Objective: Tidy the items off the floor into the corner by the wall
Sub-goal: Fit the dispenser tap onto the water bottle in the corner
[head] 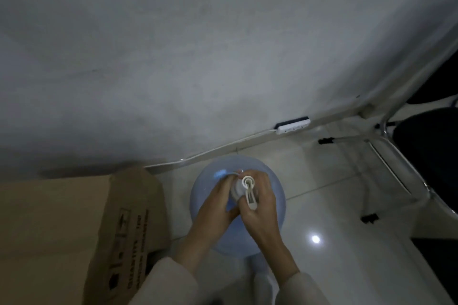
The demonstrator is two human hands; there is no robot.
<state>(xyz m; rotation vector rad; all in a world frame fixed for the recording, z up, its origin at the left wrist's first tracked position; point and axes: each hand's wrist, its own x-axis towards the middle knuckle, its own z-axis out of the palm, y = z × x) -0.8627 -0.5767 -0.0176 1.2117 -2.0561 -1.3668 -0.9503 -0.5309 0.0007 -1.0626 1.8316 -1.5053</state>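
Nearest the camera, two pale sleeves reach forward and down over the tiled floor (329,205). The left hand (215,208) and the right hand (260,205) meet on top of a large blue water jug (270,173), which stands upright on the floor. Both hands are curled closed around the white pump dispenser (244,190) fitted to the jug's neck, the left wrapping it from the left side, the right from the right, the thumbs touching at the near side. The pump's spout points back toward the person between the two hands.

Just left of the jug stands a cardboard box (74,230), its far end against the wall (198,57). Behind the jug a white cable duct (223,148) runs along the foot of the wall, leading right to a white power strip (292,126). Farther right, well apart from the jug, stand the chrome legs of a dark chair (426,156).

The step in hand looks like setting the jug down beside the box, close to the wall. Whether it is fully at rest cannot be told. The next move likely calls for nudging the heavy jug snug toward the wall while keeping it upright, then releasing the pump without tugging it loose.
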